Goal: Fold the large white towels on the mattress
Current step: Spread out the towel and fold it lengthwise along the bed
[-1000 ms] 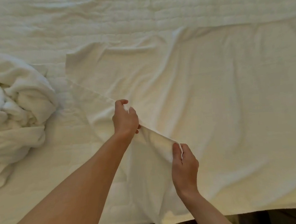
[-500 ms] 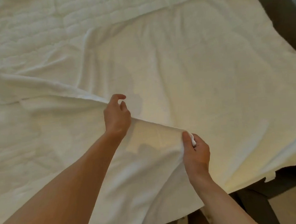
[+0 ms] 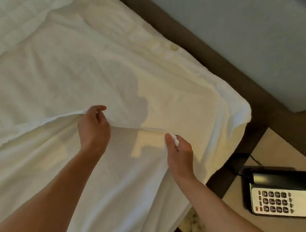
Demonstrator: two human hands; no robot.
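You pinched towel (image 3: 74, 67) edge in both hands: left hand (image 3: 93, 127) curled over hem partway along, right hand (image 3: 179, 150) clamped on what looked like corner, white tip poking past thumb. Stretch between hands taut, likely so near edge could be carried across as first fold. Towel lay spread over mattress (image 3: 8, 26), reaching corner beside dark bed frame (image 3: 207, 58). Plain white cloth, soft creases, raised ridge running left from your left hand. No fold made yet.

Flat open towel (image 3: 65, 76) ahead and left; dark bed frame (image 3: 207, 57) and telephone (image 3: 282, 201) close along the right.
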